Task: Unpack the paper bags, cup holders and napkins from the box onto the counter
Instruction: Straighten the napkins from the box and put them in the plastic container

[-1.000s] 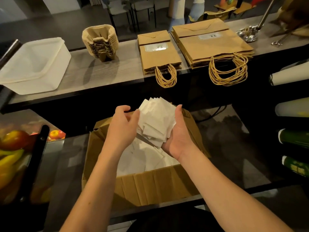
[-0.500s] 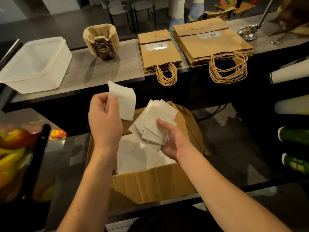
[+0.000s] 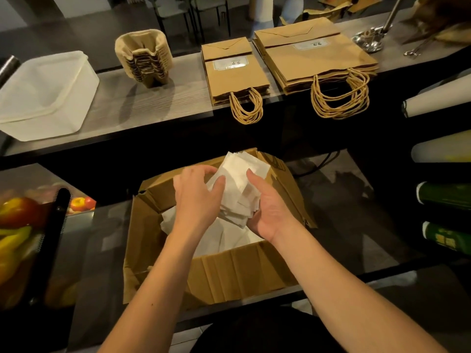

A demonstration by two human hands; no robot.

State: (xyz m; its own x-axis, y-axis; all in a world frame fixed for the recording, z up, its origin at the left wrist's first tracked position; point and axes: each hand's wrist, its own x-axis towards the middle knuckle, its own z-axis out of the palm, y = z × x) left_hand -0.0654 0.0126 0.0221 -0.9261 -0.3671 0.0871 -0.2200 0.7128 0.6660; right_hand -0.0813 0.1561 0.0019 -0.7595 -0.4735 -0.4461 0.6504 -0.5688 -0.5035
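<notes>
head: two hands [image 3: 197, 197] [image 3: 270, 212], one napkin bundle [image 3: 238, 184]

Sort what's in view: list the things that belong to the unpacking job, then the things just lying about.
Part of the job:
- white paper napkins, held by left hand and right hand
- open brown cardboard box
- stacked pulp cup holders
- two stacks of brown paper bags
- grey counter

Lying about:
- translucent plastic tub
- red and yellow peppers
- green bottles

I see a translucent plastic tub [image 3: 48, 95] at the counter's left end, a metal stand [image 3: 369, 42] near its far right corner, and peppers [image 3: 17, 215] below at left; green bottles [image 3: 446, 197] lie at right.
</notes>
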